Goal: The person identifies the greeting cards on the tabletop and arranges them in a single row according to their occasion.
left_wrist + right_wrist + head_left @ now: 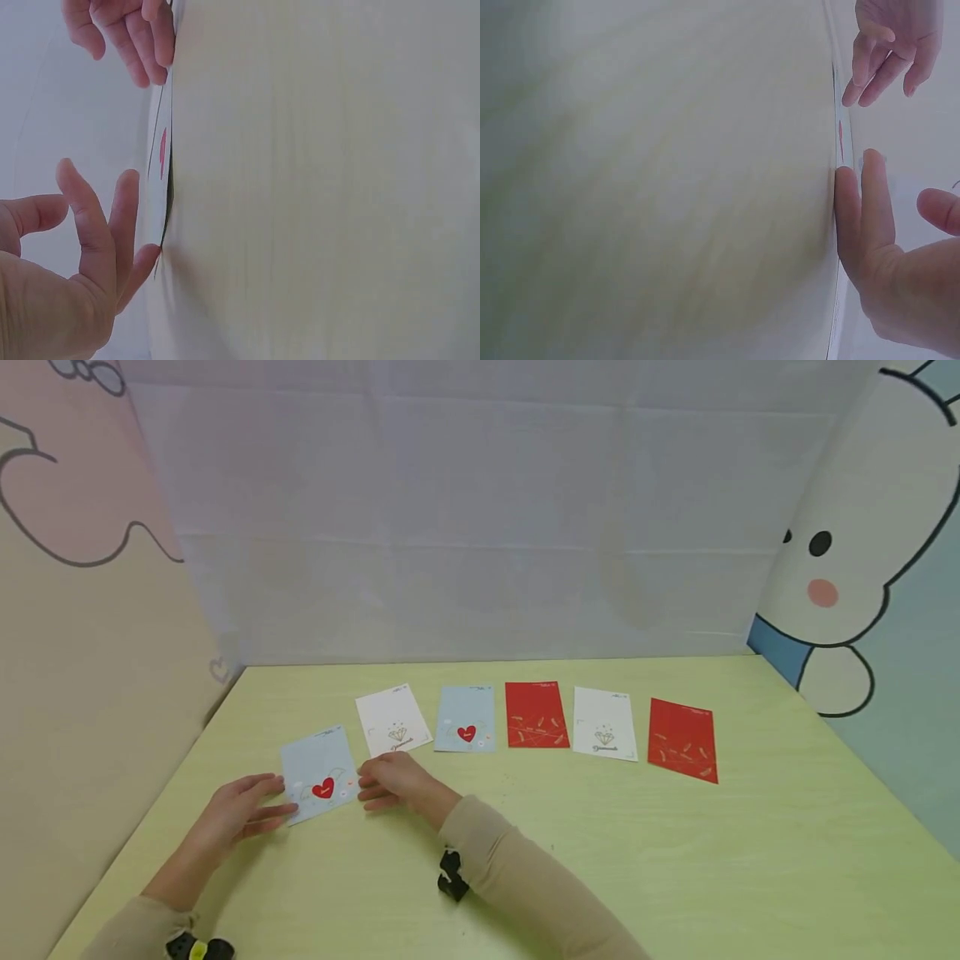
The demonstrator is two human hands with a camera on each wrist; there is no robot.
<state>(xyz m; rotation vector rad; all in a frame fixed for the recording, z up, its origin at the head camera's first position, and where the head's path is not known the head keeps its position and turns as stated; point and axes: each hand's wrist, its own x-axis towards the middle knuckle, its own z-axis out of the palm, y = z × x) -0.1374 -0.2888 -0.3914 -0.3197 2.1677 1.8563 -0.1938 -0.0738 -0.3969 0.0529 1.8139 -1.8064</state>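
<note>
A pale blue card with a red heart [322,772] lies at a slant on the table's left side. At its left edge is my left hand [242,808], fingers spread and touching the border. My right hand [397,779] is at the card's right edge, its fingers nearly straight. In the left wrist view the same card [160,161] appears almost edge-on, between the fingertips of both hands. The right wrist view shows only a thin strip of the card [841,139] beyond my right fingers. Neither hand curls around it.
Behind stands a row of cards: white with a diamond [390,714], pale blue with a heart [465,710], red [536,710], white with a diamond [603,718] and red [682,739]. The yellow-green table [600,860] meets a white cloth [480,527] at the back.
</note>
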